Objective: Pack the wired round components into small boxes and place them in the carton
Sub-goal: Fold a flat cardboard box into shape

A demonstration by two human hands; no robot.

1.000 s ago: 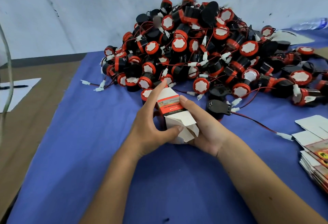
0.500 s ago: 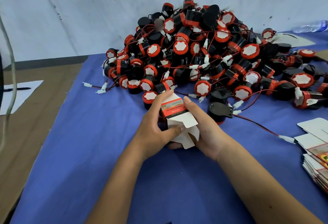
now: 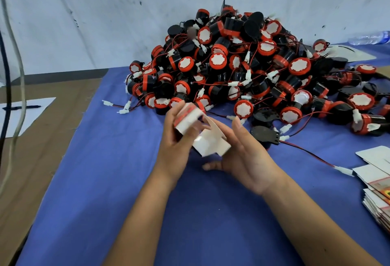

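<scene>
Head cam, I see both hands over the blue tabletop, just in front of the pile.

Left hand: fingers and thumb wrapped round the small box, holding it off the tabletop, tilted. The box is white with a red band, somewhat motion-blurred. Its open end faces the right hand, with a white flap hanging out and down between the two hands.

Right hand: palm turned up and toward the box, fingers straight and relaxed, gripping nothing. The flap's lower edge lies just over its palm and fingers; I cannot tell if it actually touches. The thumb points up, apart from the box body.

Pile of wired round components: black bodies, red rims, white faces, red/black leads with white connectors, heaped against the white wall directly behind the hands. The nearest parts sit just beyond the left hand's fingertips. One black component with a bracket lies on the tabletop right beside the right hand, and its red/black lead runs off right to a white connector.

I cannot tell whether a component is inside the box.

Stack of flat unfolded boxes at the right edge, well apart from the hands. Paper sheet with a pen at far left on brown cardboard. Plastic bottle lying at far right by the wall.
</scene>
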